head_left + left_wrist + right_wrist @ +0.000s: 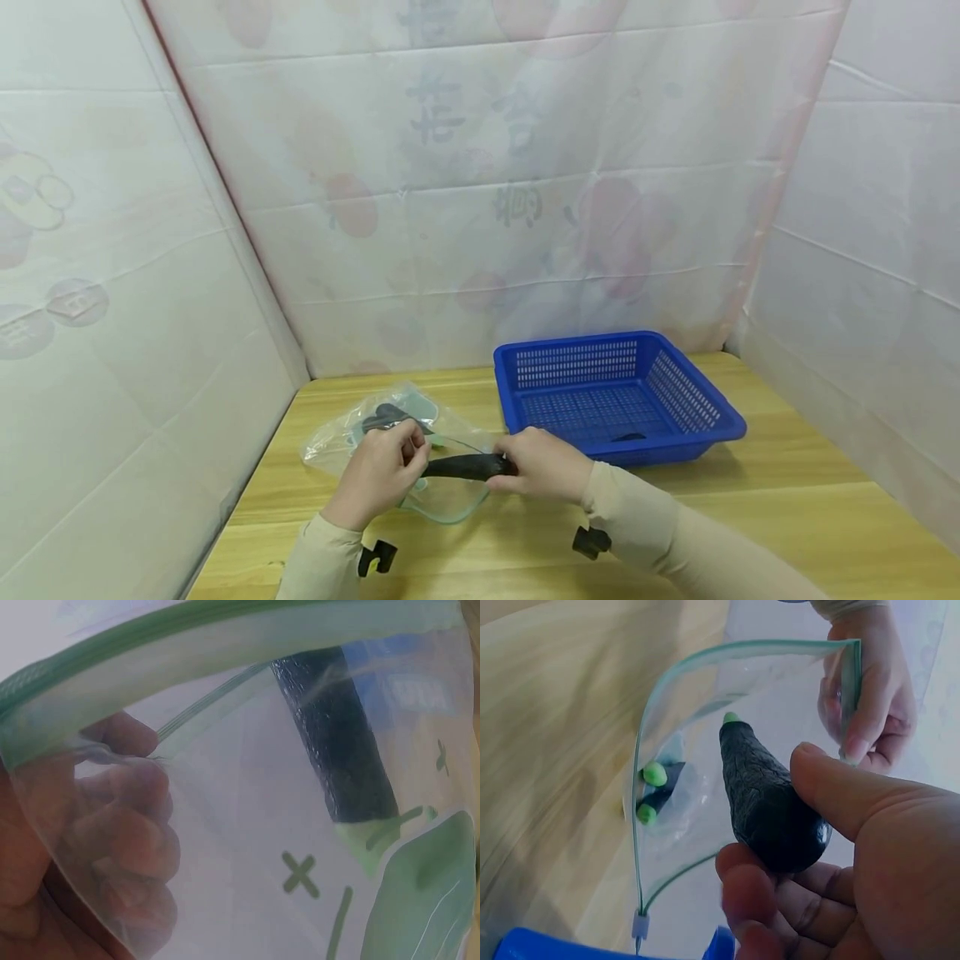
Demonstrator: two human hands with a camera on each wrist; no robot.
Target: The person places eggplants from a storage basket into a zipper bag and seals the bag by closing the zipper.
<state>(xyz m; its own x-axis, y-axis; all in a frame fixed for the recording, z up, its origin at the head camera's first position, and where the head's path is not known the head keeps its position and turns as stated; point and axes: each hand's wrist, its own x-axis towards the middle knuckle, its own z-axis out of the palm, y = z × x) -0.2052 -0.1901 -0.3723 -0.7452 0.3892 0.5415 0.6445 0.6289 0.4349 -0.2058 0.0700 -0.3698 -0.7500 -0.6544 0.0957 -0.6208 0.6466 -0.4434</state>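
A clear zip bag (326,450) with a pale green zip rim stands spread at its mouth on the table. My left hand (378,475) pinches the rim at one side, as the left wrist view shows through the film. My right hand (543,465) holds a dark, wrinkled, long vegetable-like piece (769,802) by its thick rounded end, between thumb and fingers. Its narrow green tip points into the bag's mouth. Inside the bag lie other dark pieces with green tips (655,775), partly blurred by the plastic.
A blue plastic basket (517,408) with slotted walls stands at the right, behind my right hand. One small dark piece (630,437) shows at its near inner side. The wooden table (787,500) meets printed cloth walls (480,208) at the back and sides.
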